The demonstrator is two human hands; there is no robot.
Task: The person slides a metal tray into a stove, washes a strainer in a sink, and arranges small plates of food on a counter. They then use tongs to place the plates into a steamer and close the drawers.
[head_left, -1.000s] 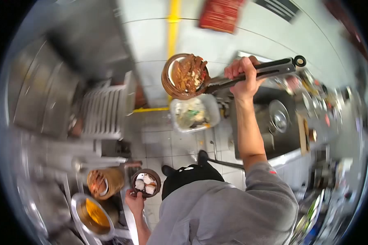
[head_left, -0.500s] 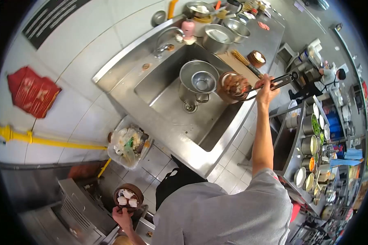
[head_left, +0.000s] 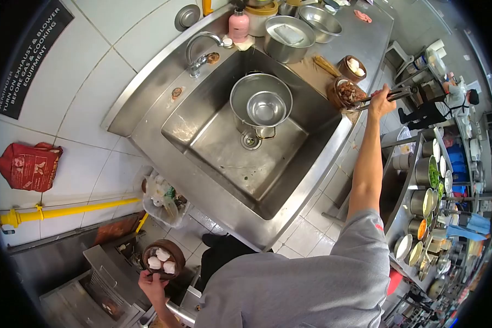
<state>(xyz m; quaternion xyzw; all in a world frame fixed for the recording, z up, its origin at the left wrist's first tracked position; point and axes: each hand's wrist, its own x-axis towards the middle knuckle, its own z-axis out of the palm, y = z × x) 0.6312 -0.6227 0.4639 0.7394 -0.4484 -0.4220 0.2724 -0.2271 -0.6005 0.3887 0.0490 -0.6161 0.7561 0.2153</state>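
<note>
My left hand (head_left: 154, 284), low on the left, grips the rim of a round bamboo steamer basket (head_left: 179, 257). Three white buns (head_left: 162, 255) lie inside it. At the end of my outstretched arm, my right hand (head_left: 381, 102) is closed around dark metal tongs (head_left: 400, 93). The tongs' tips reach the edge of a second steamer basket (head_left: 335, 98) with brown food pieces (head_left: 350, 90) in it, at the counter corner beside the sink. Just behind stands another basket (head_left: 344, 68) with white buns (head_left: 356, 66).
The metal sink (head_left: 202, 188) holds a large pot (head_left: 238, 106) with a bowl (head_left: 266, 109) inside. A tap (head_left: 194, 57), pink bottle (head_left: 239, 24) and lidded pot (head_left: 290, 46) line its back. A waste bin (head_left: 172, 210) stands left; food pans (head_left: 422, 202) and a co-worker (head_left: 456, 101) are right.
My right hand and the tongs have moved away from me, bringing the basket of brown pieces from the sink's edge to the counter corner. My left hand still holds its basket.
</note>
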